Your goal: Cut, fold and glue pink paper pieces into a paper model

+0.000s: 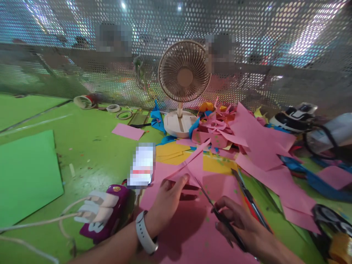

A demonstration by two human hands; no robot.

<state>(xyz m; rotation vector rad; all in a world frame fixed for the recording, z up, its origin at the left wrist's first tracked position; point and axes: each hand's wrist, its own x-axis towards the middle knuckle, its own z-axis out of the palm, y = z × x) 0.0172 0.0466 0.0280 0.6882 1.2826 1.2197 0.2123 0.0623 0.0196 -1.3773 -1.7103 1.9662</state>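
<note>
My left hand (170, 198), with a white watch band on the wrist, pinches a piece of pink paper (192, 161) between thumb and fingers. A narrow strip of that paper sticks up toward the fan. My right hand (239, 220) is closed around dark-handled scissors (224, 219), their thin blades pointing up and left to the held paper's edge. Whether the blades are parted is hard to make out. Below both hands lies a large pink sheet (189, 234) dotted with green bits. A utility knife (251, 200) rests to the right of my right hand.
A white fan (184, 73) stands at the back before a perforated metal screen (110, 80). Pink scraps (255, 139) heap up on the right. A phone (141, 167) and a purple power strip (106, 212) with cables lie left, near a green sheet (27, 176). Tape rolls (113, 108) sit behind.
</note>
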